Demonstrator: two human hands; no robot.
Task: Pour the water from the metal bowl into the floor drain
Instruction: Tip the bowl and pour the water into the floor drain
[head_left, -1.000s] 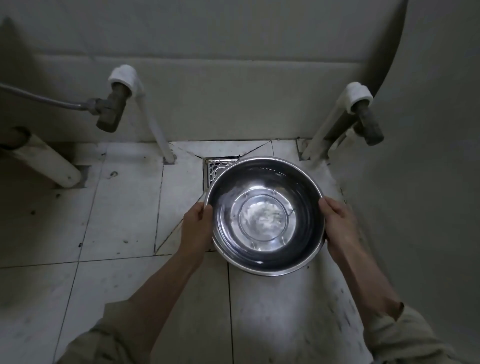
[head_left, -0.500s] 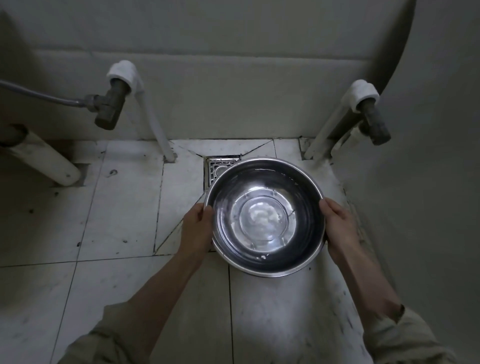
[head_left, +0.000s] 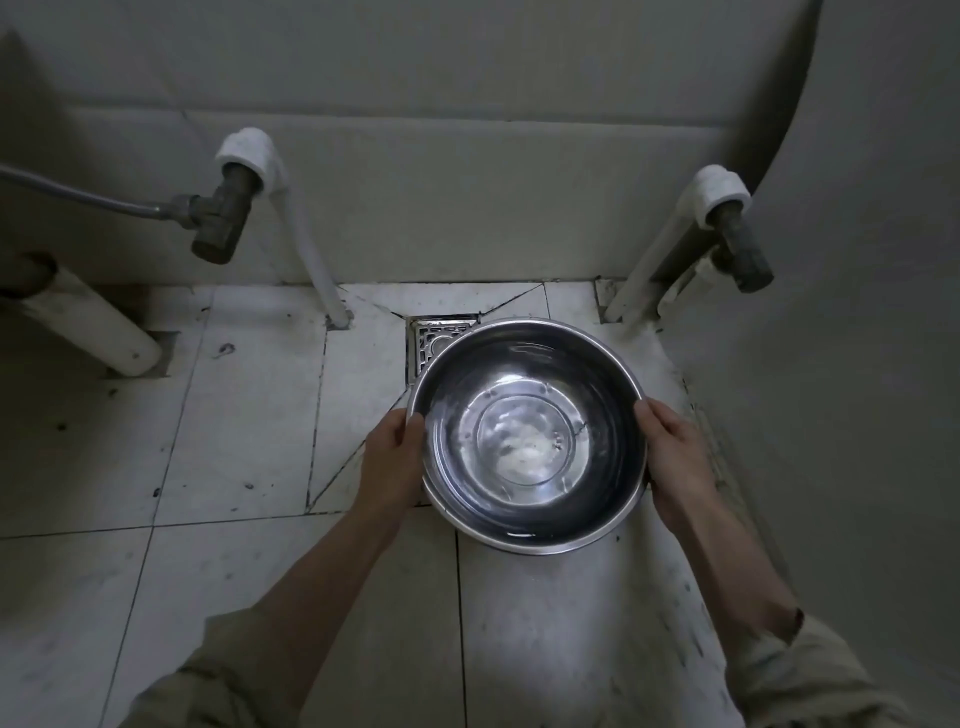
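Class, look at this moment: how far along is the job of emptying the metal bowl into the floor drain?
Done: the metal bowl has been brought above the floor drain, hiding most of the grate. In hand: the left hand and right hand grip opposite sides of the rim, with the bowl roughly level. Left: water is visible inside and none is leaving the rim, so the tipping and pouring remain.

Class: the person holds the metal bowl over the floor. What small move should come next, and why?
Probably tip the metal bowl away, toward the floor drain: both hands grip its rim, water is inside, and the drain lies under its far edge.
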